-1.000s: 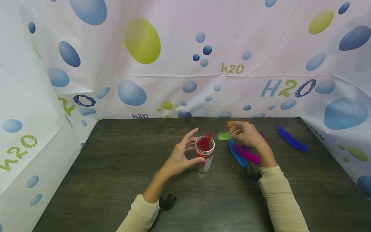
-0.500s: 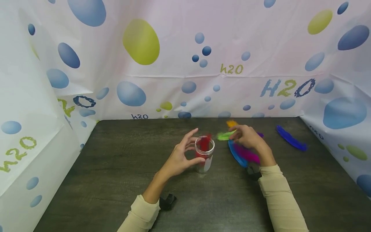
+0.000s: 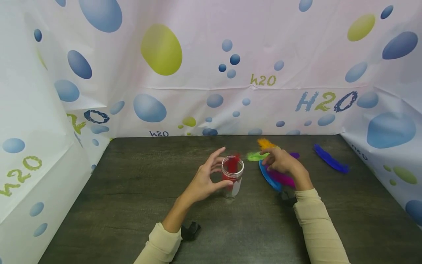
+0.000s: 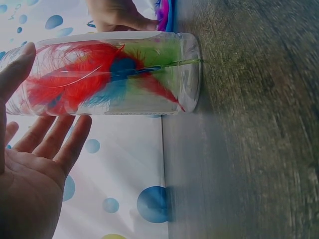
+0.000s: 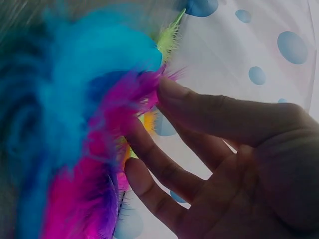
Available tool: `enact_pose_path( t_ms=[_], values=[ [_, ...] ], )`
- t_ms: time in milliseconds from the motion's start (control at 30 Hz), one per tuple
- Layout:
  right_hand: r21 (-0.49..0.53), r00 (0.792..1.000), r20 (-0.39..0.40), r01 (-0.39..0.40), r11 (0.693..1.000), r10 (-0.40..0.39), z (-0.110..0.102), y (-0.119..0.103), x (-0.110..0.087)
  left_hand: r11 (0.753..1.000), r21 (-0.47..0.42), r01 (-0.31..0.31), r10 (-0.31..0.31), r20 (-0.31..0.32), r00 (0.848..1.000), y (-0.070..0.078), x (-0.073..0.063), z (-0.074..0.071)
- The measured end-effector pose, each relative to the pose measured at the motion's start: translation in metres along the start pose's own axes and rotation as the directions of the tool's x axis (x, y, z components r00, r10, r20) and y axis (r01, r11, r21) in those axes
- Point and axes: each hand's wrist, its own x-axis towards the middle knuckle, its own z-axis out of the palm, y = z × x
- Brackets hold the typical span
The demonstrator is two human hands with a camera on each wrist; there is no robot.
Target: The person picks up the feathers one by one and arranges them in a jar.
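In the head view my left hand [image 3: 203, 182] holds a clear glass jar [image 3: 236, 186], upright on the table, thumb on the near side and fingers beyond. Red, blue and green feathers show inside the jar [image 4: 149, 102] in the left wrist view; a red feather [image 3: 233, 167] pokes above its rim. Right of it, my right hand [image 3: 281, 160] is over a loose group of feathers, fingers bent and apart. Under or beside it lie a light blue feather [image 3: 269, 178], a magenta feather [image 3: 283, 179] and a green feather [image 3: 256, 156]. My thumb tip meets the magenta one in the right wrist view.
An orange feather [image 3: 265, 143] lies behind the right hand, and a purple one [image 3: 295, 155] shows beside it. Farther right rests a dark blue feather [image 3: 330, 159]. The dark wooden table [image 3: 148, 168] ends at a white patterned sheet [image 3: 197, 73] at the back and sides.
My right hand has moved slightly nearer from the orange feather, down over the blue and magenta ones, uncovering more of the orange one. The left hand and jar have stayed put.
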Motion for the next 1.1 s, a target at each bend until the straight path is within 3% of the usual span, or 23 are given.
enact_pose_path(
  t_ms=[800,1100],
  values=[
    [-0.033,0.996,-0.045,-0.077,0.996,0.076,0.0021,0.0022,0.0009,1.000,-0.003,-0.018,0.018,-0.002,1.000,-0.0006,0.0015,0.0009],
    [-0.020,0.997,-0.062,-0.048,0.999,0.046,-0.0019,-0.0015,-0.0016,0.999,0.015,-0.048,0.048,0.001,0.999,-0.0018,0.0003,0.0005]
  ],
)
